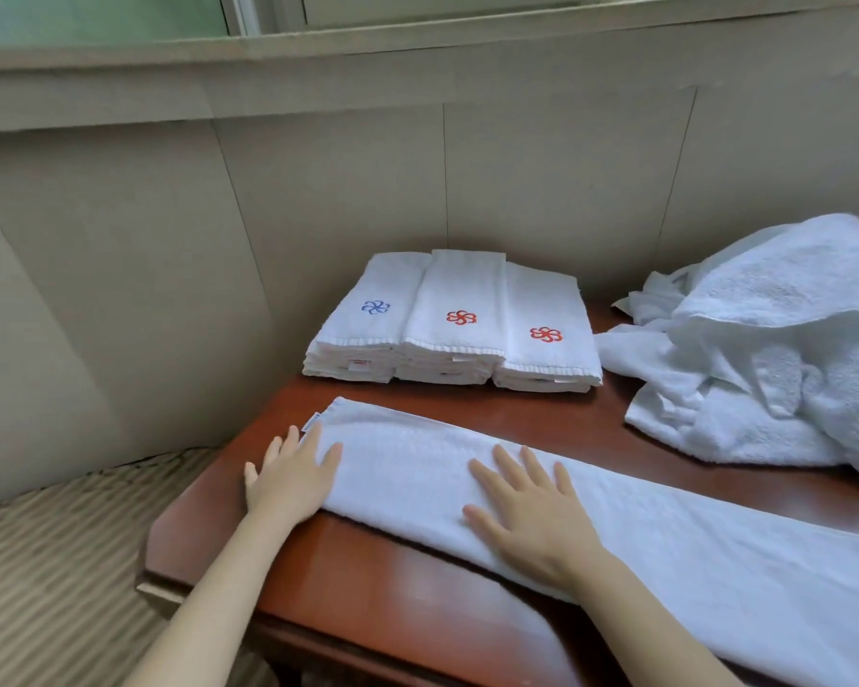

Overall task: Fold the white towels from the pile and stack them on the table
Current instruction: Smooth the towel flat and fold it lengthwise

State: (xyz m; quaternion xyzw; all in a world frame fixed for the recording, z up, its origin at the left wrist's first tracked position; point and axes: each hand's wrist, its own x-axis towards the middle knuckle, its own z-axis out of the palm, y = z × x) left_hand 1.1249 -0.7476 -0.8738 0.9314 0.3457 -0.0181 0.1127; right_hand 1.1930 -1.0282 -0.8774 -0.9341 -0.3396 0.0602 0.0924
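A long white towel [665,533], folded lengthwise into a strip, lies diagonally across the reddish wooden table [368,577]. My left hand [291,476] lies flat on the strip's left end, fingers straight. My right hand [529,513] presses flat on the strip further right, fingers spread. At the back of the table stand three side-by-side stacks of folded white towels [450,322], the top ones embroidered with one blue and two red flower marks. A crumpled pile of white towels [764,349] sits at the right.
The table stands in a corner of beige panelled wall [318,190], with a window ledge [417,37] above. Its left edge drops to a striped carpet [55,562]. The towel strip runs off the frame at the lower right.
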